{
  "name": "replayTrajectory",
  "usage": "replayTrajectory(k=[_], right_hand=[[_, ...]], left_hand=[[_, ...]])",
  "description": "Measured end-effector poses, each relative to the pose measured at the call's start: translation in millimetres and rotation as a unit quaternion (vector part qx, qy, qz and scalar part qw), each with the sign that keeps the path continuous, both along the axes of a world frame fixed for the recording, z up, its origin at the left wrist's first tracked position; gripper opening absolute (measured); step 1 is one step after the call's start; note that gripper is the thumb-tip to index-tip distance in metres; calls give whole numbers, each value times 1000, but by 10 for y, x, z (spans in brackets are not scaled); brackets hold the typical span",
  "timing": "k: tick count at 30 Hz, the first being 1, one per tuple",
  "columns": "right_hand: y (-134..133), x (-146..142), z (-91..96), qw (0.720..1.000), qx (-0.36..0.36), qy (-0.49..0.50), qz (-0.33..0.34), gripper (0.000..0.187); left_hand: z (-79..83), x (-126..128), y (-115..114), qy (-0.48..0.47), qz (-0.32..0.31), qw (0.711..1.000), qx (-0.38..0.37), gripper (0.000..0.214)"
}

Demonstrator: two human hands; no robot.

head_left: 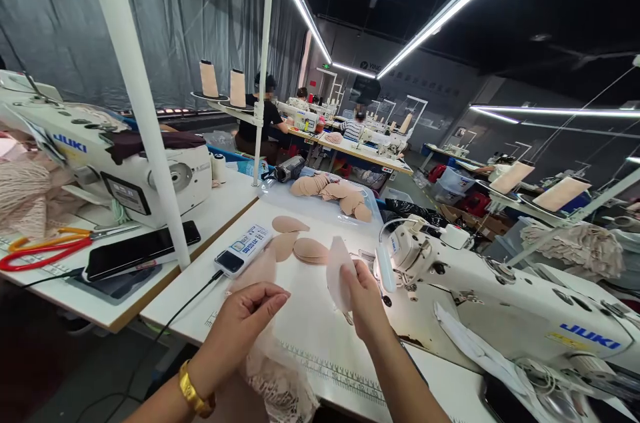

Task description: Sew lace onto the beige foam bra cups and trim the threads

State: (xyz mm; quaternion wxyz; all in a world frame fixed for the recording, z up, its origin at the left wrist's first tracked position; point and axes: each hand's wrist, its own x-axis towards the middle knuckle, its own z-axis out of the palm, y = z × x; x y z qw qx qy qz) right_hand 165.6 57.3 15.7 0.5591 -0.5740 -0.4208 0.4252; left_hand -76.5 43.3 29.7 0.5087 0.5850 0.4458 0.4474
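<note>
Between the thumb and fingers of my right hand (364, 296) is a pale, leaf-shaped pad (339, 274), held up beside the sewing machine's needle end. My left hand (250, 320), with a gold bracelet at the wrist, is closed, thumb against curled fingers. Sheer pale fabric (257, 276) shows behind it; I cannot tell whether the fingers grip it. More gathered beige lace fabric (283, 386) hangs at the table's front edge below. Beyond my hands lie several beige teardrop pads (311, 251) on the white tabletop (305, 316).
At right stands a JUKI sewing machine (480, 276) with a small lit lamp (385, 266). A white power bank (243, 251) with a cable lies left. Further back, more beige pads (330, 191) rest on a clear plastic sheet. Orange-red scissors (50, 250) and a phone (143, 250) occupy the left table.
</note>
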Motion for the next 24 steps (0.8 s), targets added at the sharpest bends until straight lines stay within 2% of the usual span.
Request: replayTrajectory(k=[3,6,8,10,12,14,17,18,19,21,24], right_hand=[[841,-124,125,999,-6,45,-29,27],[1672,-207,391,994,29,83,-58,35],[2032,-235,513,992,49,96,-63,37],[2119,-274,503,993,50,101,-44,37],[1907,-344,383,994,38,98,7,35],[1465,-428,248,990,18,93,100,39],[678,-501,166,958,-30,85,271,62],[450,-498,169,946,-49,81,311,64],[258,-479,179,937,-62,78,335,52],[-12,-400,195,937,-68,84,332,36],[-174,-242,182,958,-48,123,255,36]], left_hand=[[-71,-98,0,4,-30,999,-13,40],[-103,-147,7,25,-63,997,-29,40],[-83,-175,38,31,-69,996,-37,39],[-44,-199,91,23,-62,997,-36,38],[-9,-212,160,15,-53,998,-33,37],[3,-208,227,12,-47,998,-28,36],[-17,-178,289,-2,-47,999,-8,34],[-28,-168,298,-9,-52,999,-4,34],[-39,-161,301,-15,-61,998,-4,34],[-51,-170,305,-22,-108,994,-23,36],[-15,-261,321,5,-201,978,-57,36]])
